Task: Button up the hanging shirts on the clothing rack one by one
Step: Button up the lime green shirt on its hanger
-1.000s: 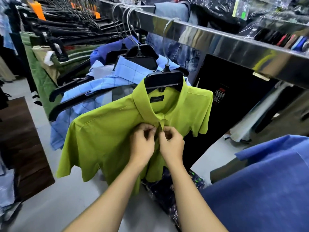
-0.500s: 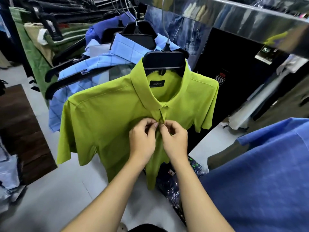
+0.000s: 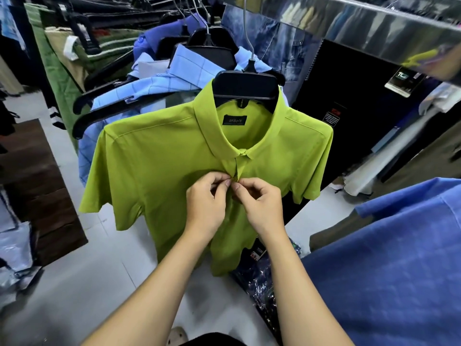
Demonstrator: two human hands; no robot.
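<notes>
A lime-green short-sleeved shirt (image 3: 154, 168) hangs on a black hanger (image 3: 245, 84) from the shiny metal rail (image 3: 374, 28). Its collar is closed at the top. My left hand (image 3: 205, 203) and my right hand (image 3: 262, 203) meet at the placket a little below the collar. Each pinches one edge of the shirt front between thumb and fingertips. The button itself is hidden by my fingers. Behind this shirt hang a light-blue checked shirt (image 3: 159, 83) and a darker blue one (image 3: 149, 43) on black hangers.
A blue garment (image 3: 389, 265) fills the lower right, close to my right arm. Plastic-wrapped dark clothes (image 3: 259, 275) lie on the pale floor under the shirt. Green and beige garments (image 3: 57, 56) hang at the left, with a dark wooden panel (image 3: 32, 186) beside them.
Both hands have slid down the placket from just under the collar to a lower point. The view has tilted down and moved nearer to the shirt.
</notes>
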